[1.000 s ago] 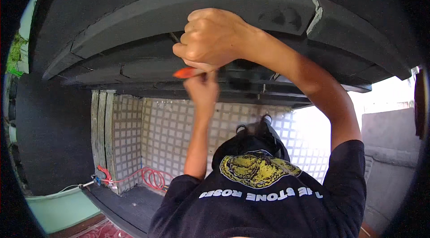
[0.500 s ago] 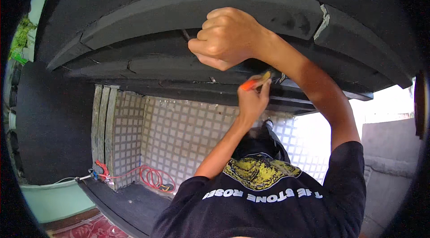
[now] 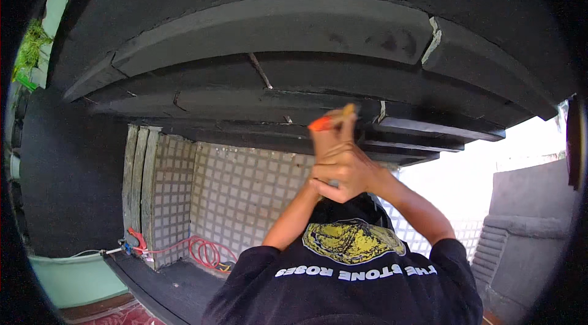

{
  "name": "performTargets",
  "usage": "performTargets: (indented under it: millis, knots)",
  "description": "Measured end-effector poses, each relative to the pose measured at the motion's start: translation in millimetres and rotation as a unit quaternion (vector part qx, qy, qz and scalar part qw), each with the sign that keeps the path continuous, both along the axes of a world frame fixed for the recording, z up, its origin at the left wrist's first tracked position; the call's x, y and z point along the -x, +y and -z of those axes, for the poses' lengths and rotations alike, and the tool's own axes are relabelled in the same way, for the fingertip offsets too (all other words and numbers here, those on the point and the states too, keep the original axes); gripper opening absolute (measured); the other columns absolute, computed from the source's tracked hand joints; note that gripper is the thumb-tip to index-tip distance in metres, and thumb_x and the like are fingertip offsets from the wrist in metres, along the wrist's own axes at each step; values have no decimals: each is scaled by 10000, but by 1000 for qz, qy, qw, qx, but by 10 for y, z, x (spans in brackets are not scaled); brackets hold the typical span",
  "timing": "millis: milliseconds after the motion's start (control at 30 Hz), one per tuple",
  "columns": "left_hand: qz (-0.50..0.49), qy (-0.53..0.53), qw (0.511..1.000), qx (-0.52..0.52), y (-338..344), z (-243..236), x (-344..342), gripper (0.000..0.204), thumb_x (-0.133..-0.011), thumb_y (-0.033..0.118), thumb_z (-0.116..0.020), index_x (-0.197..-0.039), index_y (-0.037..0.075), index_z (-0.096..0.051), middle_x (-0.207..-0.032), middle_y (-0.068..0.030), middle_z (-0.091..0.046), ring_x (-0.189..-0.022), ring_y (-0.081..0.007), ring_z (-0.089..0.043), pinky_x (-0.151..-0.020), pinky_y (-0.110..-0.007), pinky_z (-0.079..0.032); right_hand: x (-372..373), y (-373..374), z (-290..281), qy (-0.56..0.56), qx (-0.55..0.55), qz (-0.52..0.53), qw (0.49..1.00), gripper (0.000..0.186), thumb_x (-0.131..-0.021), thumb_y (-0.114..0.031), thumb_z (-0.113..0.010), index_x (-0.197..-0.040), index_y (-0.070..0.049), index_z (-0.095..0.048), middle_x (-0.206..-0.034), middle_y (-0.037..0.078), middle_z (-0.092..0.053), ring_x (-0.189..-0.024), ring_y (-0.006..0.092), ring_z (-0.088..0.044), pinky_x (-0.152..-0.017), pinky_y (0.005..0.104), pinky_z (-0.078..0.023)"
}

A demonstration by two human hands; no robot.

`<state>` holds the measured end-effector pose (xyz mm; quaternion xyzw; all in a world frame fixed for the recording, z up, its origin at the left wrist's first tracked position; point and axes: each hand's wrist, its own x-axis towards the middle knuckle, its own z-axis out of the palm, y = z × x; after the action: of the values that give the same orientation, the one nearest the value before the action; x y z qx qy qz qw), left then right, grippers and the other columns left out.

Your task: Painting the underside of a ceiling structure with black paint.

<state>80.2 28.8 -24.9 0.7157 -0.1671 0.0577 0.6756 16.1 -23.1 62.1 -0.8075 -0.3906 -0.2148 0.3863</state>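
Observation:
In front of my chest, my left hand (image 3: 331, 136) is raised and closed on a small tool with an orange end (image 3: 320, 123) and a yellow end (image 3: 348, 109). Motion smears the tool, so its exact kind does not show. My right hand (image 3: 344, 171) is closed around my left wrist, fingers curled across it. Behind both hands run dark grey, black-coated ledges (image 3: 275, 25), stacked in steps. A pale chipped gap (image 3: 432, 40) cuts the upper ledge on the right. Neither hand touches the ledges.
Below the ledges stands a wall with a square-checked pattern (image 3: 245, 184). To the left are upright wooden posts (image 3: 142, 172), a red-handled tool (image 3: 136, 238) and a coiled red hose (image 3: 205, 253) on a dark surface. Grey slabs (image 3: 520, 227) rise at right.
My right hand has come down from in front of the upper ledge onto my left wrist. My left hand, still holding the tool, has shifted slightly left.

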Motion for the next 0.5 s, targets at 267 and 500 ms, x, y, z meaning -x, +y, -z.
performTargets:
  millis: [267, 500]
  knots:
    - [-7, 55, 997, -57, 625, -275, -326, 137, -890, 86, -680, -948, -31, -720, -827, -115, -676, -694, -175, -640, -653, -289, -510, 823, -560, 572, 126, -70, 292, 946, 75, -754, -111, -692, -709, -70, -649, -586, 108, -563, -518, 281, -569, -511, 363, -438]
    - [-96, -228, 951, -186, 474, -352, -357, 92, -806, -16, -639, -894, -14, -668, -826, -155, -661, -679, -296, -667, -584, -365, -508, 1317, -776, 894, 286, -95, 432, 850, 142, -791, -116, -663, -697, -19, -619, -513, 125, -490, -430, 249, -486, -452, 340, -354]
